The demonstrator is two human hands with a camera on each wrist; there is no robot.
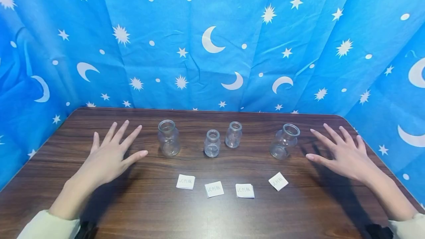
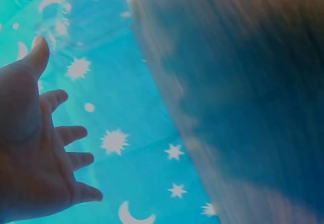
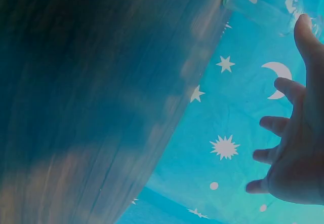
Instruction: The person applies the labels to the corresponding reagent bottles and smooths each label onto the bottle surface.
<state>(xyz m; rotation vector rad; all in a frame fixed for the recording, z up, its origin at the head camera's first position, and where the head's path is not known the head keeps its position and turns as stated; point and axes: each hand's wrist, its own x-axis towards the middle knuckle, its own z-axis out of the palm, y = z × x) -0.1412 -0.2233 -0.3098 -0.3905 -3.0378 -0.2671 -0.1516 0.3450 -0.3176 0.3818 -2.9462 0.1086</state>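
Note:
My left hand [image 1: 111,158] hovers over the table's left side, fingers spread and holding nothing. Nearest to it stands a larger clear glass bottle [image 1: 169,139]. On the right, my right hand [image 1: 345,156] is likewise spread and bare, beside another larger glass bottle [image 1: 283,142]. Between these stand two smaller glass bottles, one slightly nearer [image 1: 212,145] and one farther back [image 1: 234,135]. All four sides of the palm-side views agree: the left hand [image 2: 45,143] and right hand [image 3: 298,127] have fingers extended. Part of a glass bottle [image 3: 263,3] shows at the top of the right wrist view.
Several small white paper labels with handwriting lie in a row nearer the front: one at left [image 1: 185,182], two in the middle [image 1: 214,189], [image 1: 244,190] and a tilted one at right [image 1: 278,181]. A blue star-and-moon cloth [image 1: 172,47] hangs behind the wooden table [image 1: 149,209].

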